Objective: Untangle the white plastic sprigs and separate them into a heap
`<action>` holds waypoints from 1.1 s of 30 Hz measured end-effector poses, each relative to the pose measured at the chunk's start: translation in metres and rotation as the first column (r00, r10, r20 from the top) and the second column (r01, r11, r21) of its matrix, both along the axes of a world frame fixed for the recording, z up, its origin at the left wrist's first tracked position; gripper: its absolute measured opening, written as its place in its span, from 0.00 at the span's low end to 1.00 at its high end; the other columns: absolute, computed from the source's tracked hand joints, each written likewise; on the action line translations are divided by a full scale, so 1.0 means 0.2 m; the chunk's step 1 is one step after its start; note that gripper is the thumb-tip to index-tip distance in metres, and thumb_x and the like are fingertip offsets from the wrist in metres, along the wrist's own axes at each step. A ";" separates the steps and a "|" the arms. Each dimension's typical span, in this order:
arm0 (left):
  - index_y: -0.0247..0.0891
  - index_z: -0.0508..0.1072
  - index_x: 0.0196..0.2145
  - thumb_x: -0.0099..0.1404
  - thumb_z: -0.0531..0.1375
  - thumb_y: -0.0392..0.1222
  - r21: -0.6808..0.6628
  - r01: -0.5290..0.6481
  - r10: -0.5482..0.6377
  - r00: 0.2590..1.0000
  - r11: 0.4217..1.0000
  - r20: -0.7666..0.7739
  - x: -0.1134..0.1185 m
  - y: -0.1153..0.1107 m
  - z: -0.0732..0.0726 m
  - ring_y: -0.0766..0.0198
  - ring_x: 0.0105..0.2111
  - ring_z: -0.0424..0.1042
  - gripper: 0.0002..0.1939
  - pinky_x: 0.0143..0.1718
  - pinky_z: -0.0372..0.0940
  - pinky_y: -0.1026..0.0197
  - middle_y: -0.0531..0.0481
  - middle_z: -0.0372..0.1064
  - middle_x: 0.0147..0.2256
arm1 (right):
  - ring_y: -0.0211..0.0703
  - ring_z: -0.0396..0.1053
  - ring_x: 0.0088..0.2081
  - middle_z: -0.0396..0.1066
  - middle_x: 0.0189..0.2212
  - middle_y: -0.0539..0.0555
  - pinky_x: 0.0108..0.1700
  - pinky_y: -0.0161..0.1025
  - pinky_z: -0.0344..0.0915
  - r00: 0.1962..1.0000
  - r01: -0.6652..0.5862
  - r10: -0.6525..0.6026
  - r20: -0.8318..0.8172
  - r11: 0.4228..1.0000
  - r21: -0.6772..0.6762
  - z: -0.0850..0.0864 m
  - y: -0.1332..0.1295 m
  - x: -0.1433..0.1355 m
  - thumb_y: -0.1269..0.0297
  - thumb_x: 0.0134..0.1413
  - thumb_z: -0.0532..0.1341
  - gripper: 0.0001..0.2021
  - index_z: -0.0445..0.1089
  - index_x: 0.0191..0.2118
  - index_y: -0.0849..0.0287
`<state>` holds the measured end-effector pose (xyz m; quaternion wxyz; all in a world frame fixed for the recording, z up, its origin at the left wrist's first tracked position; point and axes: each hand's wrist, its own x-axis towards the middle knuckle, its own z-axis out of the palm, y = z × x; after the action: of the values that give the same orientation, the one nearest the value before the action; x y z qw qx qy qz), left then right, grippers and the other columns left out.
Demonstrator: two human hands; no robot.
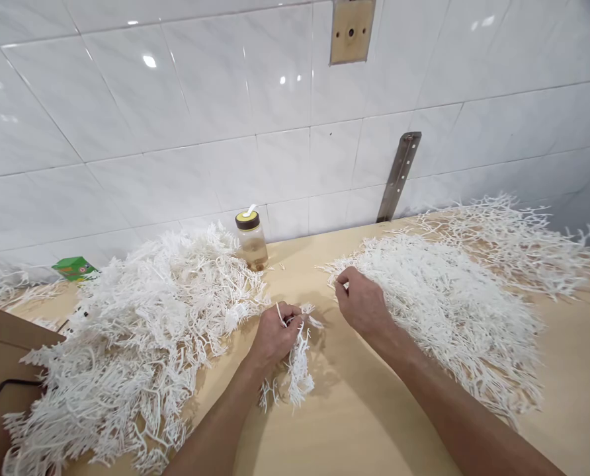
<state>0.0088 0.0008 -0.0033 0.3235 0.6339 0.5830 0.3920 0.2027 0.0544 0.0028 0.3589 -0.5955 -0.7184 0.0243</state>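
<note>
My left hand (276, 334) is closed around a small bunch of white branched plastic-looking sprigs (299, 370), whose frilly ends hang below the fingers and stick out to the right. One thin stem pokes up above the knuckles. At the near-left edge of the flat right-hand pile of white sprigs (444, 291), my right hand (363, 303) has its thumb and forefinger pinched together. Whether a stem is between those fingertips is too small to tell. A taller, fluffy heap of white sprigs (146, 330) lies left of my left hand.
A jar with a brown and yellow lid (252, 244) stands at the wall behind the left heap. Further left are a green box (74, 268) and a brown carton (7, 370). More loose white strands (518, 244) spread at the back right. A metal bracket (399, 175) leans against the tiles.
</note>
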 end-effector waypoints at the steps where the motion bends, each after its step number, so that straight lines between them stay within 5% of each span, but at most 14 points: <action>1: 0.36 0.78 0.29 0.58 0.59 0.42 0.007 -0.013 0.013 1.000 1.000 -0.004 0.00 0.01 -0.01 0.64 0.29 0.67 0.10 0.32 0.60 0.62 0.51 0.71 0.27 | 0.43 0.65 0.28 0.68 0.28 0.54 0.32 0.38 0.56 1.000 0.028 -0.027 -0.014 0.999 0.026 0.01 0.01 0.02 0.71 0.56 0.55 0.03 0.64 0.32 0.58; 4: 0.37 0.79 0.30 0.58 0.59 0.42 0.036 -0.017 0.018 0.999 0.999 -0.030 0.00 0.02 -0.03 0.64 0.29 0.67 0.09 0.33 0.60 0.62 0.51 0.70 0.27 | 0.40 0.65 0.28 0.71 0.38 0.57 0.34 0.39 0.59 0.998 0.006 -0.001 -0.056 0.997 0.074 0.03 0.01 0.05 0.70 0.55 0.56 0.05 0.69 0.35 0.59; 6: 0.38 0.79 0.30 0.58 0.59 0.42 0.053 0.003 -0.001 0.999 0.999 -0.039 0.00 0.02 -0.03 0.64 0.28 0.67 0.09 0.33 0.60 0.62 0.51 0.70 0.27 | 0.38 0.66 0.26 0.73 0.41 0.57 0.35 0.39 0.61 0.983 -0.143 0.146 -0.109 0.989 0.031 0.05 -0.01 0.03 0.68 0.56 0.57 0.06 0.71 0.37 0.59; 9: 0.38 0.79 0.29 0.59 0.58 0.42 0.074 0.033 -0.029 0.998 0.997 -0.048 0.00 0.01 -0.03 0.64 0.29 0.67 0.10 0.33 0.60 0.62 0.52 0.69 0.26 | 0.36 0.67 0.26 0.75 0.40 0.54 0.35 0.37 0.64 0.900 -0.423 0.401 -0.174 0.899 -0.117 0.06 -0.05 -0.03 0.62 0.57 0.60 0.08 0.74 0.40 0.57; 12: 0.39 0.79 0.29 0.60 0.57 0.42 0.087 0.042 -0.037 0.997 0.995 -0.061 0.01 0.00 -0.03 0.64 0.29 0.67 0.11 0.33 0.59 0.62 0.52 0.68 0.26 | 0.39 0.71 0.32 0.76 0.38 0.54 0.37 0.38 0.64 0.855 -0.515 0.487 -0.179 0.837 -0.185 0.05 -0.08 -0.08 0.63 0.56 0.60 0.07 0.76 0.37 0.57; 24: 0.38 0.78 0.28 0.61 0.57 0.41 0.080 0.038 -0.033 0.997 0.996 -0.066 0.00 0.00 -0.03 0.64 0.29 0.67 0.11 0.32 0.59 0.63 0.51 0.70 0.28 | 0.40 0.71 0.36 0.75 0.35 0.52 0.40 0.37 0.63 0.839 -0.542 0.541 -0.059 0.821 -0.182 0.04 -0.11 -0.10 0.73 0.58 0.56 0.10 0.75 0.36 0.57; 29: 0.38 0.79 0.28 0.61 0.57 0.43 0.057 0.021 -0.020 0.999 0.998 -0.028 0.01 -0.01 -0.01 0.63 0.29 0.68 0.12 0.32 0.60 0.63 0.50 0.72 0.28 | 0.39 0.67 0.32 0.72 0.34 0.54 0.33 0.36 0.59 0.855 -0.486 0.504 0.121 0.861 -0.148 0.05 -0.14 -0.13 0.74 0.60 0.53 0.10 0.72 0.36 0.60; 33: 0.37 0.78 0.28 0.60 0.57 0.43 0.066 0.003 -0.001 1.000 0.998 -0.028 0.01 -0.01 -0.02 0.63 0.30 0.69 0.11 0.33 0.61 0.62 0.51 0.72 0.27 | 0.39 0.66 0.31 0.71 0.32 0.53 0.33 0.35 0.58 0.902 -0.410 0.426 0.070 0.896 -0.168 0.04 -0.14 -0.14 0.75 0.58 0.54 0.07 0.69 0.35 0.59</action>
<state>0.0104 -0.0003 -0.0070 0.2944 0.6505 0.5734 0.4018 0.1745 0.0266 0.0107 0.2615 -0.4527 -0.8435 0.1232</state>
